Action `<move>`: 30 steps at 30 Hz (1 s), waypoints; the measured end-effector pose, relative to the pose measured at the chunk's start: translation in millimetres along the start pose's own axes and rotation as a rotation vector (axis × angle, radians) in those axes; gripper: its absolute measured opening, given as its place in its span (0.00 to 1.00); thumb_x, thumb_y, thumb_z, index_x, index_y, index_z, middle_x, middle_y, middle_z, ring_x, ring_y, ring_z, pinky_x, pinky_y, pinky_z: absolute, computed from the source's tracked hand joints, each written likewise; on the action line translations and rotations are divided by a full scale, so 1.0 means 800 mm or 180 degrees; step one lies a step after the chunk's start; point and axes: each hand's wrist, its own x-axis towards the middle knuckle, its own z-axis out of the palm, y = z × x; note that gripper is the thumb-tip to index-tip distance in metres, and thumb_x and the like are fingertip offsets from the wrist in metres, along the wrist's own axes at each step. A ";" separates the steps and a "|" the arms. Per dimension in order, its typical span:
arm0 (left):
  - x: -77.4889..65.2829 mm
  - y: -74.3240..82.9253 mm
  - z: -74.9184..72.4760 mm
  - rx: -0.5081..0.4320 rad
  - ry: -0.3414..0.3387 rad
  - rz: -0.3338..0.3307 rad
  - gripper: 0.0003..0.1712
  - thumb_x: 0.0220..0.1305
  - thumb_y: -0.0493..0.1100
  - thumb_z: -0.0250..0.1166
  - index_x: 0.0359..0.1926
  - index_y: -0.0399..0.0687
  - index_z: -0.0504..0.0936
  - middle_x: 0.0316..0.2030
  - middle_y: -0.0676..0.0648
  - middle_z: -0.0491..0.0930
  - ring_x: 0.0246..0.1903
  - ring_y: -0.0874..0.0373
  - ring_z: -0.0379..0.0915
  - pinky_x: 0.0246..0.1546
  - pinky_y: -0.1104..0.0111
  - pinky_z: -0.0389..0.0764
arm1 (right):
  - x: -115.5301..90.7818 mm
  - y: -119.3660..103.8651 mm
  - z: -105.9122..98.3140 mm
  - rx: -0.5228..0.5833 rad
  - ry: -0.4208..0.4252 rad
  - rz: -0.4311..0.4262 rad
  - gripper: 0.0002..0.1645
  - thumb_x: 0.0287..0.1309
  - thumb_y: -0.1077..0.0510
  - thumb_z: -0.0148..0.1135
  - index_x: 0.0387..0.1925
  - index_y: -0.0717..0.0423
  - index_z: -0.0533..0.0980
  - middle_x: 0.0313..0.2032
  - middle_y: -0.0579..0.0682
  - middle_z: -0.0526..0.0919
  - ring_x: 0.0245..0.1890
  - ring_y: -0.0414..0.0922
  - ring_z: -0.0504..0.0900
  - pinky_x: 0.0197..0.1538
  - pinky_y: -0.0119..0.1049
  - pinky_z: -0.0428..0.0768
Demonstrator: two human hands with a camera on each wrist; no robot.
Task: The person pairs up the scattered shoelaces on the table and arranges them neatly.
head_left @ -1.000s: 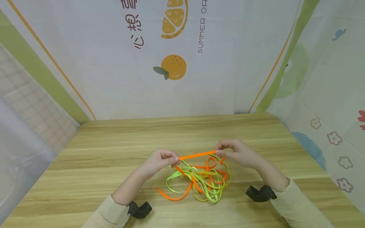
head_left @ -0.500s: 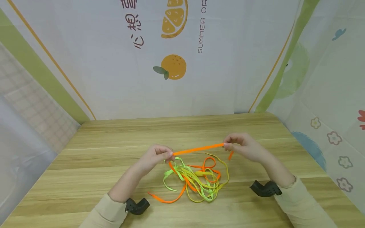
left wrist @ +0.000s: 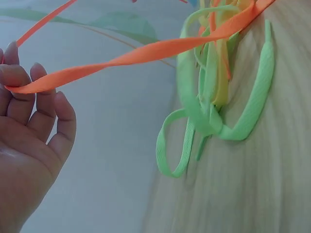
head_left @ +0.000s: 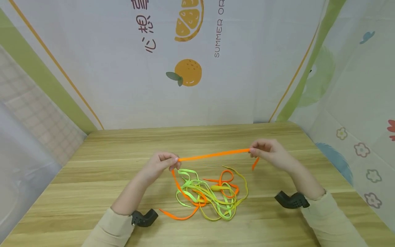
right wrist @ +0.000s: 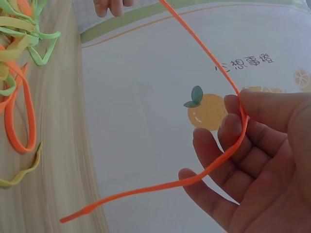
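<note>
An orange flat shoelace [head_left: 214,155] is stretched between my two hands above the table. My left hand [head_left: 160,164] pinches it, and from there the lace slants down into a tangled pile. My right hand [head_left: 270,152] pinches it near one end, between thumb and forefinger in the right wrist view; a short tail [right wrist: 136,191] with a tip hangs past the fingers. Below lie tangled light green laces [left wrist: 252,102] and yellow laces [head_left: 213,199], mixed with more orange lace [head_left: 237,190]. Which strands in the pile belong together I cannot tell.
The wooden table [head_left: 92,192] reaches back to a white printed curtain [head_left: 228,92], with further cloth hanging at both sides. Black wrist-worn devices [head_left: 144,218] sit at both sleeve cuffs. One orange lace end [head_left: 176,217] lies in front of the pile.
My hands have moved apart, left hand leftward and right hand rightward, both a little farther from me. The orange span between them is longer, and more lace has been drawn up from the pile.
</note>
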 end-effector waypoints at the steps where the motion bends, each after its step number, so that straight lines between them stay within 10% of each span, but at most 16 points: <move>1: 0.000 0.001 -0.002 -0.0004 0.0016 0.0008 0.11 0.63 0.38 0.54 0.26 0.41 0.79 0.20 0.51 0.74 0.26 0.58 0.69 0.35 0.63 0.69 | 0.000 0.000 -0.001 -0.0006 0.0020 0.0000 0.05 0.60 0.65 0.52 0.32 0.59 0.75 0.28 0.55 0.77 0.30 0.45 0.76 0.35 0.38 0.75; 30: -0.011 -0.001 -0.050 -0.0231 0.0354 -0.0216 0.13 0.63 0.36 0.52 0.22 0.42 0.77 0.17 0.51 0.68 0.29 0.53 0.66 0.42 0.62 0.63 | -0.005 0.031 -0.034 -0.0060 0.0318 0.0349 0.09 0.62 0.58 0.53 0.33 0.62 0.75 0.29 0.61 0.77 0.33 0.49 0.75 0.38 0.36 0.74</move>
